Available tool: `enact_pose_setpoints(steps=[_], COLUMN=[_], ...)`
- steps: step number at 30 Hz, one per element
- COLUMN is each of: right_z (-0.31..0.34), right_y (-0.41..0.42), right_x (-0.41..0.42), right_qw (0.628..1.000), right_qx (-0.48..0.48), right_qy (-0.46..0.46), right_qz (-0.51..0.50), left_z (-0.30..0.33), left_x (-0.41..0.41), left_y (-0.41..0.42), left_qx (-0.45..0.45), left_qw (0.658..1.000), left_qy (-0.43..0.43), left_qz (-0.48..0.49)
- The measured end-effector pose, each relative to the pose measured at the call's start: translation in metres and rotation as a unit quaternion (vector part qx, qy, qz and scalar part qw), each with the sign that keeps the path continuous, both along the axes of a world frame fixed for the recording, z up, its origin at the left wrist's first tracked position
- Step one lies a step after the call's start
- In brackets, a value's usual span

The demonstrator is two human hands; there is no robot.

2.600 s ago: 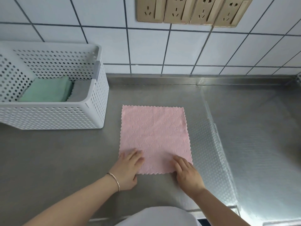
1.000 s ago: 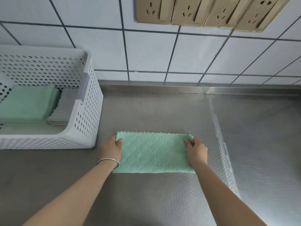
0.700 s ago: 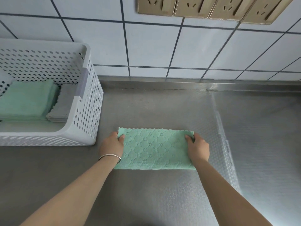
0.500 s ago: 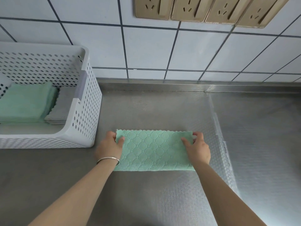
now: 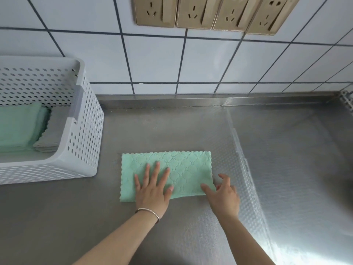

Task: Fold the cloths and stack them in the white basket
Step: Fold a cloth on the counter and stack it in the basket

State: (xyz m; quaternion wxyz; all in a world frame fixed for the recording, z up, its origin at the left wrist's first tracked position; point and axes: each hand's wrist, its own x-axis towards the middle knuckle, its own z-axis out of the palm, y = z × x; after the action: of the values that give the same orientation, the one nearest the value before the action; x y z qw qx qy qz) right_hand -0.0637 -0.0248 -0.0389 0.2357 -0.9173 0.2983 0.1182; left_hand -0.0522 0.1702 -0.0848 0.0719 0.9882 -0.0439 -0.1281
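A single green cloth [image 5: 172, 169] lies flat on the steel counter [image 5: 286, 169], folded into a long rectangle. Its long axis runs left to right, roughly parallel to the tiled wall [image 5: 210, 60] behind, with the scalloped edges along the far side and both short ends, and the smooth folded edge nearest the person. It sits just to the right of the white basket [image 5: 84, 142], apart from it, and its right end reaches onto the dimpled strip of the counter.

The left hand [image 5: 152, 190] lies palm down on the left half of the cloth, fingers straight and spread, pointing away toward the wall; it presses the fabric and grips nothing. A thin metal bangle [image 5: 148, 212] circles that wrist. The right hand [image 5: 223, 196] is at the cloth's near right corner, fingers loosely bent and apart; one fingertip touches the corner, the others hover over bare steel just beside the short end. It holds nothing.

Inside the basket I count two piles: one of folded green cloths [image 5: 17, 127] on the left, and one of folded grey cloths [image 5: 51, 134] just beside it against the right wall. How many cloths are in each pile I cannot tell.

On the wall above there are four gold-coloured sockets [image 5: 210, 12] in a row.
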Motion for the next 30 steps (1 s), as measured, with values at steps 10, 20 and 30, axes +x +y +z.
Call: enact_pose_setpoints(steps=[10,20,30], right_z=[-0.007,0.010,0.016], right_y=[0.002,0.028,0.096], right_x=[0.002,0.004,0.002], right_qw=[0.993,0.994,0.874], right_qx=[-0.051,0.060,-0.084], right_qy=[0.105,-0.094,-0.342], right_qz=[-0.015,0.001,0.336], left_z=[-0.005,0.049,0.078], left_x=[0.002,0.017,0.052], left_y=[0.005,-0.005,0.005], left_qx=[0.018,-0.151,-0.400], left_qw=[0.999,0.981,0.871], left_qy=[0.039,0.121,0.146], left_qz=[-0.021,0.010,0.244])
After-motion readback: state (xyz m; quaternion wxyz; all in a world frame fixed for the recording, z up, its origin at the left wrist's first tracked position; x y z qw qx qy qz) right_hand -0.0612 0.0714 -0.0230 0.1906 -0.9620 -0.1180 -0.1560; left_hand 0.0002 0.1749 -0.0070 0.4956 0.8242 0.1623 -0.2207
